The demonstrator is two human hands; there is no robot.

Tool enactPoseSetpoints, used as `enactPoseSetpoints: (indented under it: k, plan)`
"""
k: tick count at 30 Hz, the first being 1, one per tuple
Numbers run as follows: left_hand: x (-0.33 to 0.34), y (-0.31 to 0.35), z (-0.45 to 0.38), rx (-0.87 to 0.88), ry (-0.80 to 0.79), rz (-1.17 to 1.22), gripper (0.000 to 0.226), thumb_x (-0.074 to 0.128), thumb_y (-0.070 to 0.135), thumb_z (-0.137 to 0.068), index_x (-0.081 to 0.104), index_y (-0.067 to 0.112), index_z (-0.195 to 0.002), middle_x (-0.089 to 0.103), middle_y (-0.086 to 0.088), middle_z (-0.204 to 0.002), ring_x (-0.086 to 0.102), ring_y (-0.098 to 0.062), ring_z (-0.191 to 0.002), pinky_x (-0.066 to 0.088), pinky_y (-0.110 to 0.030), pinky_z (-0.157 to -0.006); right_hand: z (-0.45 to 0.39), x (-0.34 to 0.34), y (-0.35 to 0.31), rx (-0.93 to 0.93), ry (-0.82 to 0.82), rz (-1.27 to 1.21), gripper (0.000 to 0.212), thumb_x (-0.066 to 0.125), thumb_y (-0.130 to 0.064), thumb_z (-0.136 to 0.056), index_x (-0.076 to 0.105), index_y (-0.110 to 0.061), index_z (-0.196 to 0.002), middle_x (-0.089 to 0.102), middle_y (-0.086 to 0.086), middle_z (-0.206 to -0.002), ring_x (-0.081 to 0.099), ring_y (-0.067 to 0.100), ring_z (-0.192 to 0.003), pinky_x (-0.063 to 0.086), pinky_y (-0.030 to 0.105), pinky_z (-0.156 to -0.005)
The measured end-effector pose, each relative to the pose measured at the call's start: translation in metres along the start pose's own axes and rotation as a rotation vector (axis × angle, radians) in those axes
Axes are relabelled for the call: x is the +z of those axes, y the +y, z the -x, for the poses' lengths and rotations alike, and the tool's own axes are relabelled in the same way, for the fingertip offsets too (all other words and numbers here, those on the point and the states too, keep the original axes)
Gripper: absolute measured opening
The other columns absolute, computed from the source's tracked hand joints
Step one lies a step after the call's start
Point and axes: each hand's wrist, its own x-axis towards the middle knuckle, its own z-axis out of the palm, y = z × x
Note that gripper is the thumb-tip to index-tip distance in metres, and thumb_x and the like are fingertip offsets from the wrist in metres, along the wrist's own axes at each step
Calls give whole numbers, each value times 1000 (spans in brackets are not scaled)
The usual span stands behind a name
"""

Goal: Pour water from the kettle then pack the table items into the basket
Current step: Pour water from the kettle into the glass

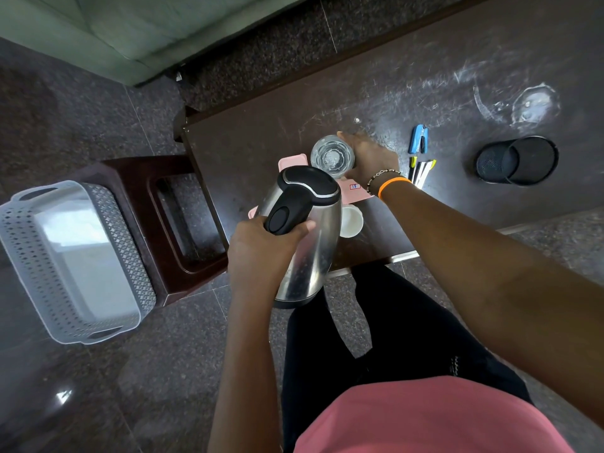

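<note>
We see the steel kettle [305, 243] tipped toward the clear glass [332, 155]; the empty grey basket [70, 259] sits far left.

bystanders off the table

a dark stool [170, 220] stands on the speckled floor [81, 119] left of the table. a green sofa [124, 31] sits far left. white scuffs [519, 103] mark the far right.
</note>
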Motion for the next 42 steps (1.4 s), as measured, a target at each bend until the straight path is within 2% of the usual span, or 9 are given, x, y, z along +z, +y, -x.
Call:
enactPoseSetpoints:
  k: [18,25,32,42]
  plan:
    - [0,4,0,-18,-18,5,39,80,50,-59,60,16,-58,63,4,-60,63,-13,-64,51,-30,-62,0,-1,1,-6,-17,-19,71,65,-28,-79,31,-34,-141,42,2,-144,52,29,-124,46,49,-100]
    - [0,5,0,-33,-13,11,38,80,50,-58,60,18,-58,63,7,-61,61,-10,-64,50,-26,-62,-1,0,2,-9,-19,-23,70,64,-29,-80,30,-34,-141,41,3,-145,50,28,-126,45,50,-102]
    - [1,6,1,-4,-21,11,40,80,48,-60,63,12,-62,67,-5,-65,63,-15,-63,51,-29,-59,-1,1,2,-9,-16,-21,71,65,-28,-79,31,-34,-141,39,2,-147,51,28,-125,46,48,-101]
    - [1,8,1,-21,-27,10,37,79,49,-60,60,17,-57,64,3,-66,61,-11,-64,49,-25,-59,1,-1,1,-9,-11,-20,70,64,-28,-80,30,-34,-141,40,2,-145,51,29,-125,46,48,-101]
